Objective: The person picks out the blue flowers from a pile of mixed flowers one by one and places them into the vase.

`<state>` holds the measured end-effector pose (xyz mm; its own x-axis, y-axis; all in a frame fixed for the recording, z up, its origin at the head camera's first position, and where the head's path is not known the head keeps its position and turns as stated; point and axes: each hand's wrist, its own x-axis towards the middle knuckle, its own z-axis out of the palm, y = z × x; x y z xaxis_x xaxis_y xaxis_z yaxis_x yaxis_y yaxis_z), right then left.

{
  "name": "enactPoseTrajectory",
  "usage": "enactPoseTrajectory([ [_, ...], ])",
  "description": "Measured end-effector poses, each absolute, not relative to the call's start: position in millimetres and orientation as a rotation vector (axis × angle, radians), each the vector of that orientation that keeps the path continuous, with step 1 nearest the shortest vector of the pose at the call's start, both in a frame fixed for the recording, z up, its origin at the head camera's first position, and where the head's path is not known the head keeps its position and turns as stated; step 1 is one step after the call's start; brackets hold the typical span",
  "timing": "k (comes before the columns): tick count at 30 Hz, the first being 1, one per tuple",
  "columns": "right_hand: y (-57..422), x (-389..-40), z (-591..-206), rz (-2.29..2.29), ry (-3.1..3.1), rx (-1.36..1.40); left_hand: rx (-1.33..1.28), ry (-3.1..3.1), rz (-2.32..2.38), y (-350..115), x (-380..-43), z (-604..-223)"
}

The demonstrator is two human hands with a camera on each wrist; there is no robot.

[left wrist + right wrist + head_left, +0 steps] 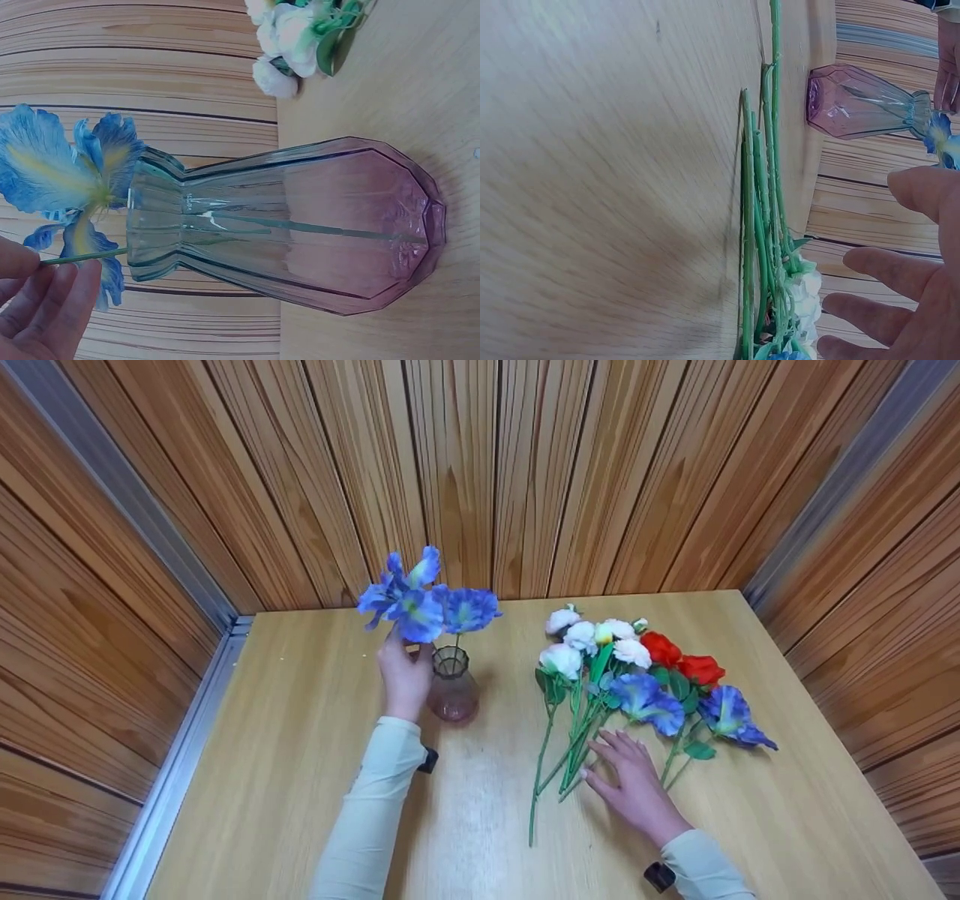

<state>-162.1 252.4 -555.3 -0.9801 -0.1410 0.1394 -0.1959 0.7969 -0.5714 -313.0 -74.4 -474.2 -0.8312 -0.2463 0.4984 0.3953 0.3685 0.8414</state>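
My left hand (406,679) pinches the thin green stem (82,256) of a blue flower (409,604) between thumb and fingers, right at the vase mouth. The glass vase (300,225), faceted and tinted from teal at the neck to pink at the base, stands upright on the table. Another blue flower (470,610) rises from its mouth, and a stem shows through the glass down to the base. Spread and holding nothing, my right hand (636,787) hovers beside a bundle of green stems (769,187) lying on the table.
White flowers (561,660), red flowers (701,669) and two more blue flowers (731,718) lie to the right of the vase. Wood-panelled walls (457,472) rise behind the table (300,780) and on both sides.
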Motion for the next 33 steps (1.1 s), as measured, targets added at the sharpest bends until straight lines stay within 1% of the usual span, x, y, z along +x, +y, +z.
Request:
enactPoseTrajectory([
  [8, 252, -160, -555, 0.943, -2.892, 0.283, -0.109, -2.105, -1.462, -75, -314, -480],
  [17, 253, -158, -557, 0.945, -2.898, 0.278, -0.028, -2.172, -1.434, -74, -315, -485],
  [33, 255, -158, -555, 0.939, -2.887, 0.272, -0.003, -2.213, -1.411, -71, -319, -494],
])
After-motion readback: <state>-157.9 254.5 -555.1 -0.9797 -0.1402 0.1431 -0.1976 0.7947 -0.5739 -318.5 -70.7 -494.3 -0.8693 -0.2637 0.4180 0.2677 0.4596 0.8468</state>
